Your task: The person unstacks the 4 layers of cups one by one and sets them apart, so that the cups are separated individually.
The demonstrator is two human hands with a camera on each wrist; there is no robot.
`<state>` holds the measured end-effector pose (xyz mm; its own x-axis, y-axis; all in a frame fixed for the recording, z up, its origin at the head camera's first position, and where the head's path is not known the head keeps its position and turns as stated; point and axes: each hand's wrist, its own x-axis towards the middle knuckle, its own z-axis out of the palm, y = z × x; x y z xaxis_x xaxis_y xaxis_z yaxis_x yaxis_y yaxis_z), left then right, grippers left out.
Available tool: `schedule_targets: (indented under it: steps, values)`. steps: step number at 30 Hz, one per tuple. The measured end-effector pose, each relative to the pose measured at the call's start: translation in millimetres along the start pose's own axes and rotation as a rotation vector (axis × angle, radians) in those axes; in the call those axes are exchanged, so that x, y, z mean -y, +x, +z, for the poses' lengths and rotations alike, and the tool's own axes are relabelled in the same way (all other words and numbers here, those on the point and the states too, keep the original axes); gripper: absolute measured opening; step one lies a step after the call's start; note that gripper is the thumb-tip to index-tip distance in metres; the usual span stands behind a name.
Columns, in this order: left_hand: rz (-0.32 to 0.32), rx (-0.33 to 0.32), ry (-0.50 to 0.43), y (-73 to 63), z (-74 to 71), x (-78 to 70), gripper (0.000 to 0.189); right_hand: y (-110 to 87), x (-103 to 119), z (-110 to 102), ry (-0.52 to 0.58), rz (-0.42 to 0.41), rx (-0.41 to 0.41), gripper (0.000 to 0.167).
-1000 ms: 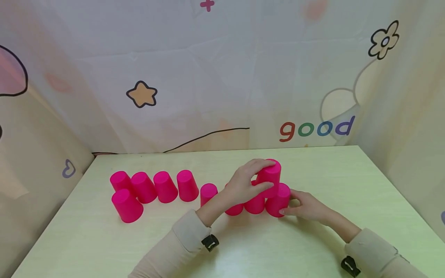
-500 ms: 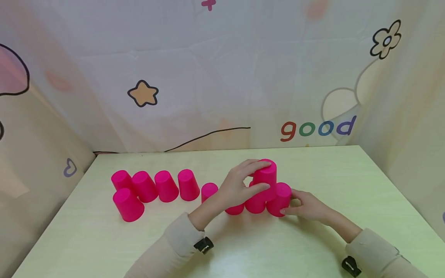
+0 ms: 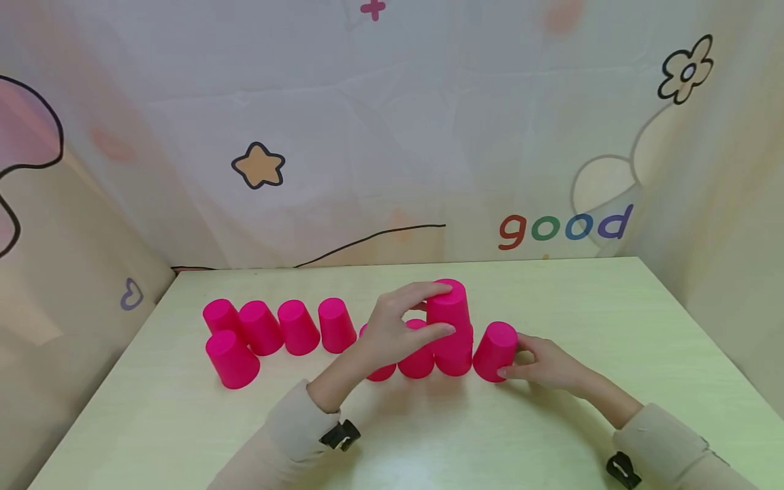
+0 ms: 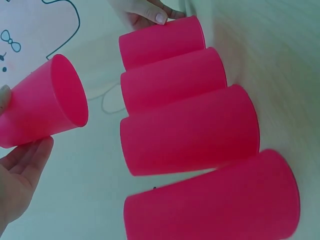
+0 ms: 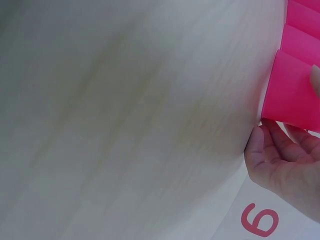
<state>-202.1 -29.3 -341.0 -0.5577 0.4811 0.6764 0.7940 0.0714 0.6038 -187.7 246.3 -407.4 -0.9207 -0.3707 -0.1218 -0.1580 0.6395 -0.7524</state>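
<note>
My left hand [image 3: 392, 330] grips an upside-down pink cup [image 3: 449, 309] by its side, thumb in front and fingers over the far side. In the left wrist view this held cup [image 4: 47, 102] hangs apart from the row, its open rim showing. Below it on the table stands a row of several upside-down pink cups [image 4: 190, 130] side by side. At the row's right end, my right hand [image 3: 548, 364] holds the last cup [image 3: 495, 350] low down between thumb and fingers. My left forearm and hand partly hide the row's left-hand cups.
Farther left, several more upside-down pink cups [image 3: 298, 328] stand in a line, with one cup [image 3: 233, 361] nearer in front of them. The pale wooden table [image 3: 416, 442] ends at a printed cloth backdrop [image 3: 367, 163] behind and at both sides.
My left hand has moved left with its cup, from over the row's right end to over the cup beside it. My right hand stays at the end cup.
</note>
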Motion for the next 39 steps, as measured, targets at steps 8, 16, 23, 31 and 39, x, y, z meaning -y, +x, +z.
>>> schedule_targets:
  steps: [8,16,23,31,39]
  values:
    - [-0.019,-0.06,0.036,-14.4,-26.7,2.7,0.048,0.9,-3,-1,-0.013,-0.003,-0.002,0.056]
    - [-0.066,-0.098,0.091,-28.2,-53.5,1.8,0.051,-0.3,0,-1,-0.01,0.023,-0.002,0.059]
    - [-0.198,-0.121,0.125,-42.9,-73.1,-1.8,0.051,0.7,-3,0,-0.004,0.03,-0.005,0.061]
    - [-0.228,-0.124,0.17,-53.9,-91.2,-3.2,0.051,0.5,-3,0,-0.007,0.027,-0.011,0.06]
    - [-0.273,-0.16,0.239,-74.1,-105.2,0.3,0.05,1.3,-3,1,-0.011,0.023,-0.012,0.062]
